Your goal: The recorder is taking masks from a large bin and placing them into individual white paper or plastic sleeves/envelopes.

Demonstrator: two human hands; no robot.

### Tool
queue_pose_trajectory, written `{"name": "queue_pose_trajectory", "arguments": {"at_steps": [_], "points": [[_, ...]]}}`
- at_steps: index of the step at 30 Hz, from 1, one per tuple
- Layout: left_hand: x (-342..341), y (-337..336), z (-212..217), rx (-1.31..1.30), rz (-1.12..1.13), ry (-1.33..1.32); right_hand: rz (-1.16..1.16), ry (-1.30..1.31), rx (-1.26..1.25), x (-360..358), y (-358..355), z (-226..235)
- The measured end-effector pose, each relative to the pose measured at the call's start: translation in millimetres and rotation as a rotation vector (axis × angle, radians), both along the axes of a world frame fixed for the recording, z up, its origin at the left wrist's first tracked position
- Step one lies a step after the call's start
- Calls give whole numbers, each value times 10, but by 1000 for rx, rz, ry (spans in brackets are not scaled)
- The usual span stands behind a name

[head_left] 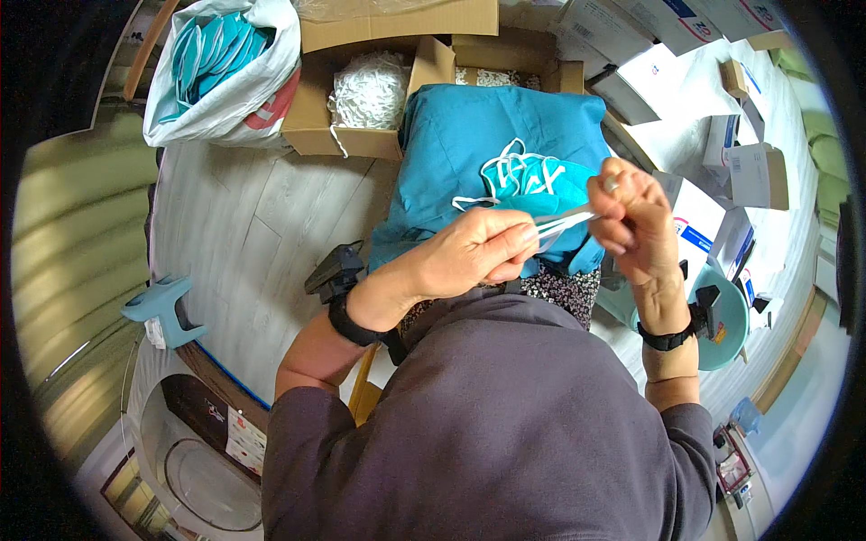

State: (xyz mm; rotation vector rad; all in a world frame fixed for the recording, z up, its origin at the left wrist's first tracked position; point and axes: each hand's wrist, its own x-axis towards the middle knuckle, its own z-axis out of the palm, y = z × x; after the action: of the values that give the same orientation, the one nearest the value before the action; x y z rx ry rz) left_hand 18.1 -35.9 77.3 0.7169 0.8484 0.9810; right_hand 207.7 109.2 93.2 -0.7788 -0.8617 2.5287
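White cords (565,221) stretch in several strands between my two hands above my lap. My left hand (474,248) is closed in a pinch around their left end. At the right end my right hand (630,216) is raised, its fingers curled closed on the cords; the exact grip is partly hidden. Just beyond the hands, a small pile of teal fabric pieces with white cords (534,180) lies on a darker teal cloth (492,113) spread over my lap. Whether the stretched cords join one of these pieces, I cannot tell.
An open cardboard box (311,113) ahead holds a tangle of white cord (370,90). Left of it, a white bag (167,131) contains more teal pieces (216,56). White cartons (639,86) crowd the right side. A teal stool (167,311) stands at left.
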Motion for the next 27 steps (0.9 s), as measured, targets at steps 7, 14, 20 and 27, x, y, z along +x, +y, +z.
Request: {"name": "queue_pose_trajectory", "arguments": {"at_steps": [7,14,20,27], "points": [[-91,-194,-18,-40,6,-20,-244,22,205,275,294,-45],[102,119,-245,-172,10,-292,44,-145,493,-321,-83,-313],[-30,113,-270,-184,-6,-275,346,-299,414,-213,-139,-547],[-335,245,-727,-313,266,-296,96,-470,479,-104,-36,-732]]}}
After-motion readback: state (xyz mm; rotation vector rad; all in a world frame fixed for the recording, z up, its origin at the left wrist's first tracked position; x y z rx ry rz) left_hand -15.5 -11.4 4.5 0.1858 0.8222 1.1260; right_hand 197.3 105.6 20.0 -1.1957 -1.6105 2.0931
